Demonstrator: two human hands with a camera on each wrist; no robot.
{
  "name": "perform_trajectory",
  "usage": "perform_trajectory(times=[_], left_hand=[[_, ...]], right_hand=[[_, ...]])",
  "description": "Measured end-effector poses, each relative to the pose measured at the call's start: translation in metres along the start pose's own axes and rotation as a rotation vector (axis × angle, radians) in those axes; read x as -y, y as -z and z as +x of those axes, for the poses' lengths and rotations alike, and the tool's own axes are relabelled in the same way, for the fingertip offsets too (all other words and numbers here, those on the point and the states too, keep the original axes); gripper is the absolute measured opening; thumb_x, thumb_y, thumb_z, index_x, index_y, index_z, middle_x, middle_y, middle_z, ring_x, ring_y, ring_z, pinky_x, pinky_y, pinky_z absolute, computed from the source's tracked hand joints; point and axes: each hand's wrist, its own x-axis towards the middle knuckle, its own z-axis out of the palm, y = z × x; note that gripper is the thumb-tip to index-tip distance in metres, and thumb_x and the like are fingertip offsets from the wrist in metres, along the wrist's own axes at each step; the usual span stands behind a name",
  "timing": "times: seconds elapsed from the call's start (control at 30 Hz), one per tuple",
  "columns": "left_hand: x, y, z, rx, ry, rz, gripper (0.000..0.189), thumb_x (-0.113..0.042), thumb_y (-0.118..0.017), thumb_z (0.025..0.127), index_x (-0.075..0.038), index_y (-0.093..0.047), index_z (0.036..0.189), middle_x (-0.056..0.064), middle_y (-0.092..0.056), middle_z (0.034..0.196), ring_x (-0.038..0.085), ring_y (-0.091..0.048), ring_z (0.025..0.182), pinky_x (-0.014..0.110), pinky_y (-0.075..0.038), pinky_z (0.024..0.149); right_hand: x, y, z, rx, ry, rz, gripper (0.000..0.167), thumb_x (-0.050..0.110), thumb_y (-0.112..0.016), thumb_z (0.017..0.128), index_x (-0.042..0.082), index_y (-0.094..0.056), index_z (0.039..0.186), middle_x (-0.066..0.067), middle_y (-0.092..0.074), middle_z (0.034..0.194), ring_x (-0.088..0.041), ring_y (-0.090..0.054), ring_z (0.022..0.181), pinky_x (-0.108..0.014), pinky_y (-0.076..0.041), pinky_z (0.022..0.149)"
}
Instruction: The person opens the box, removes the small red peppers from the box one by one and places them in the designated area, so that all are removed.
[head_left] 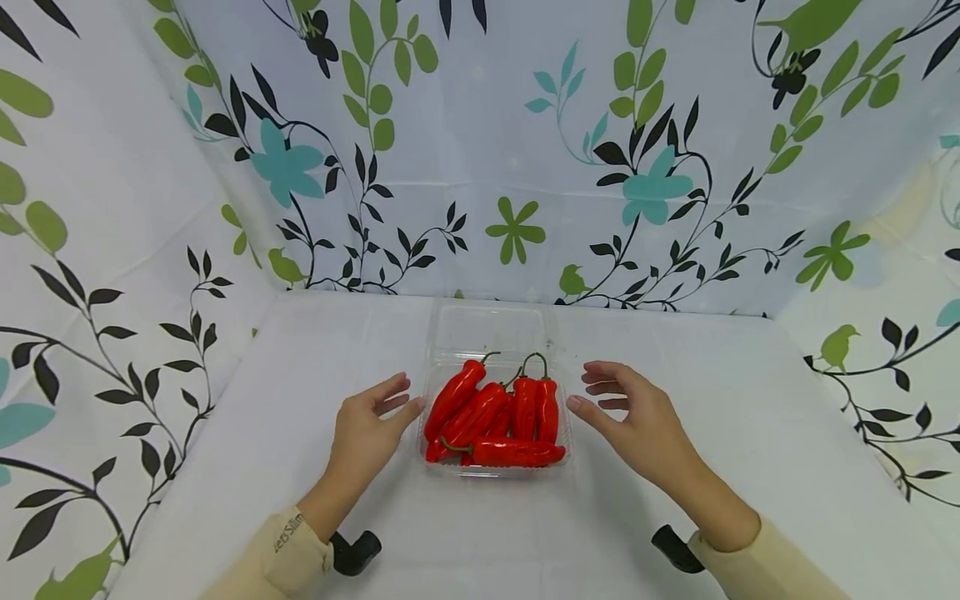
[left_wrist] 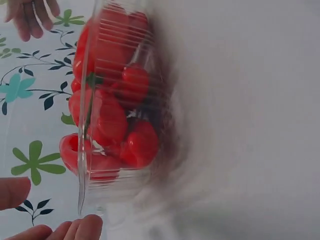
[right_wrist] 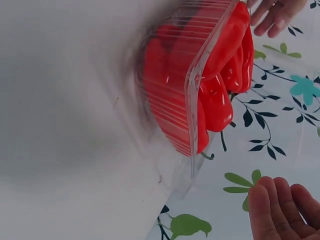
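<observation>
Several glossy red peppers with green stems fill a clear plastic clamshell box on the white table. One pepper lies crosswise along the front, and the others point mostly toward the back. The box's clear lid is folded back behind it. Just off the box's left side is my left hand, thumb and fingers apart, thumb tip close to the rim. On the opposite side, my right hand is spread in the same way, its thumb toward the box. Neither hand holds anything.
White cloth covers the table. Behind and beside it hang curtains printed with leaves, flowers and birds. A small black device sits at my left wrist, and another at my right wrist.
</observation>
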Motion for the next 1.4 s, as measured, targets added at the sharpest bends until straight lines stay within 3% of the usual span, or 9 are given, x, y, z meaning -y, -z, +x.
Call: perform_trajectory(times=[0.17, 0.27, 0.4, 0.63, 0.83, 1.0, 1.4], left_hand=[[0.006, 0.005, -0.006, 0.073, 0.187, -0.215, 0.049, -0.013, -0.069, 0.097, 0.004, -0.055, 0.142, 0.02, -0.065, 0.13, 0.032, -0.068, 0.112, 0.038, -0.061, 0.081], [0.008, 0.007, -0.01, 0.099, 0.253, -0.296, 0.047, -0.011, -0.068, 0.097, 0.005, -0.056, 0.14, 0.021, -0.066, 0.129, 0.032, -0.068, 0.112, 0.039, -0.062, 0.08], [0.011, 0.006, -0.013, 0.121, 0.304, -0.325, 0.045, -0.013, -0.067, 0.098, 0.004, -0.058, 0.138, 0.019, -0.068, 0.125, 0.029, -0.07, 0.108, 0.039, -0.062, 0.078], [0.014, 0.003, -0.018, 0.131, 0.332, -0.379, 0.039, -0.008, -0.067, 0.096, 0.007, -0.061, 0.132, 0.02, -0.07, 0.121, 0.031, -0.071, 0.104, 0.04, -0.063, 0.074], [0.015, 0.002, -0.02, 0.129, 0.342, -0.424, 0.041, -0.001, -0.069, 0.093, 0.008, -0.061, 0.132, 0.02, -0.069, 0.122, 0.032, -0.071, 0.105, 0.041, -0.063, 0.073], [0.018, 0.001, -0.021, 0.12, 0.333, -0.426, 0.041, 0.003, -0.069, 0.092, 0.009, -0.061, 0.132, 0.021, -0.069, 0.122, 0.031, -0.071, 0.103, 0.041, -0.063, 0.073], [0.022, 0.001, -0.022, 0.108, 0.329, -0.437, 0.04, 0.005, -0.069, 0.091, 0.008, -0.062, 0.13, 0.018, -0.071, 0.12, 0.026, -0.072, 0.102, 0.036, -0.063, 0.071]], right_hand=[[0.003, -0.003, 0.001, 0.07, -0.085, 0.102, 0.057, 0.047, -0.072, 0.093, 0.012, -0.058, 0.136, -0.004, -0.067, 0.123, -0.024, -0.066, 0.107, -0.04, -0.06, 0.087], [0.005, -0.005, 0.002, 0.105, -0.109, 0.185, 0.056, 0.042, -0.073, 0.094, 0.01, -0.058, 0.136, -0.007, -0.067, 0.124, -0.025, -0.067, 0.108, -0.038, -0.06, 0.088], [0.006, -0.007, 0.003, 0.156, -0.143, 0.322, 0.054, 0.036, -0.073, 0.094, 0.007, -0.057, 0.137, -0.011, -0.066, 0.125, -0.026, -0.067, 0.109, -0.034, -0.06, 0.088], [0.002, -0.014, 0.009, 0.252, -0.211, 0.516, 0.055, 0.03, -0.073, 0.095, 0.004, -0.054, 0.14, -0.017, -0.064, 0.13, -0.025, -0.066, 0.113, -0.034, -0.055, 0.098], [-0.006, -0.024, 0.014, 0.324, -0.261, 0.621, 0.06, 0.027, -0.073, 0.095, 0.002, -0.05, 0.144, -0.014, -0.064, 0.132, -0.027, -0.062, 0.12, -0.041, -0.051, 0.104], [-0.01, -0.034, 0.016, 0.37, -0.269, 0.648, 0.06, 0.027, -0.073, 0.095, 0.003, -0.05, 0.144, -0.013, -0.064, 0.134, -0.026, -0.061, 0.122, -0.045, -0.048, 0.107], [-0.007, -0.051, 0.016, 0.437, -0.26, 0.635, 0.058, 0.027, -0.076, 0.093, 0.003, -0.056, 0.141, -0.011, -0.065, 0.133, -0.026, -0.062, 0.122, -0.039, -0.052, 0.102]])
